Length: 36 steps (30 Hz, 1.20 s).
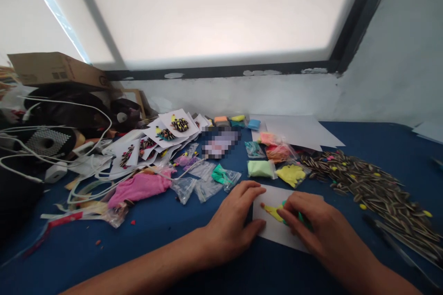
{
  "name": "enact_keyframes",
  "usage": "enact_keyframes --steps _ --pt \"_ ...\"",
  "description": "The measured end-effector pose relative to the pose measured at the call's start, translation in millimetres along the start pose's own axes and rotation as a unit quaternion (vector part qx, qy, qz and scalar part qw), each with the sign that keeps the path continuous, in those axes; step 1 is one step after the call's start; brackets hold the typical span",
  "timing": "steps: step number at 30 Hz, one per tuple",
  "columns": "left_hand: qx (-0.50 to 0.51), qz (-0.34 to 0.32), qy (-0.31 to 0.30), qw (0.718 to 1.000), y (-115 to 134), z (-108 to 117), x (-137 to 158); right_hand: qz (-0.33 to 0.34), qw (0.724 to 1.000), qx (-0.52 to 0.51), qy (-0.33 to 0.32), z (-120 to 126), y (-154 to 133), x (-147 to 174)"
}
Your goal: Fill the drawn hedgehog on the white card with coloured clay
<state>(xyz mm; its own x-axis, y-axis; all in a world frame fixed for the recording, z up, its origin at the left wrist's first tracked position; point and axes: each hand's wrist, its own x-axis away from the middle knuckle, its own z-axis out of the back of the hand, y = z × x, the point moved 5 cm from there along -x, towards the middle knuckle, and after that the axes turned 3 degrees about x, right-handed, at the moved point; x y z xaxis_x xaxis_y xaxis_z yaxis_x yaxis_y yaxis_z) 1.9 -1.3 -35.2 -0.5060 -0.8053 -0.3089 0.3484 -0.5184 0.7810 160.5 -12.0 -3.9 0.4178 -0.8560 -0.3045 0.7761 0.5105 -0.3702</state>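
A small white sheet of paper [273, 235] lies on the blue table before me. On it is a flat shape of yellow modelling clay [274, 212] with a small reddish tip at its left end. My left hand [235, 221] rests at the sheet's left edge, thumb and fingers apart, their tips on the paper. My right hand [311, 226] is over the sheet's right part, its fingers drawn together at the clay. Green modelling clay [304, 221] shows beneath and between those fingers; the rest is hidden by the hand.
Sunflower seeds [377, 189] spread in a pile at the right. Beyond the sheet lie bagged clay [260, 169], yellow clay [291, 174] and larger white paper [294, 129]. Leftward are seed-decorated cards [178, 124], a pink cloth-like piece [141, 186], white cables [83, 184] and a cardboard box [58, 69].
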Motion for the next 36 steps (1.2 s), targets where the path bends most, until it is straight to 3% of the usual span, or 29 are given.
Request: enact_keyframes --steps 9,26,33,36 --pt "0.016 0.003 0.007 1.000 -2 1 1 -0.025 0.999 -0.014 -0.026 -12 1 -5" --pt "0.006 -0.006 0.006 1.000 -1 0 0 -0.003 0.999 0.013 -0.052 -28 -3 -11" --pt "0.006 -0.012 0.003 1.000 0 0 1 0.009 0.999 -0.008 -0.041 -15 -14 -12" --pt "0.005 -0.014 0.005 1.000 0 0 1 -0.020 0.998 -0.060 -0.024 -1 -14 -14"
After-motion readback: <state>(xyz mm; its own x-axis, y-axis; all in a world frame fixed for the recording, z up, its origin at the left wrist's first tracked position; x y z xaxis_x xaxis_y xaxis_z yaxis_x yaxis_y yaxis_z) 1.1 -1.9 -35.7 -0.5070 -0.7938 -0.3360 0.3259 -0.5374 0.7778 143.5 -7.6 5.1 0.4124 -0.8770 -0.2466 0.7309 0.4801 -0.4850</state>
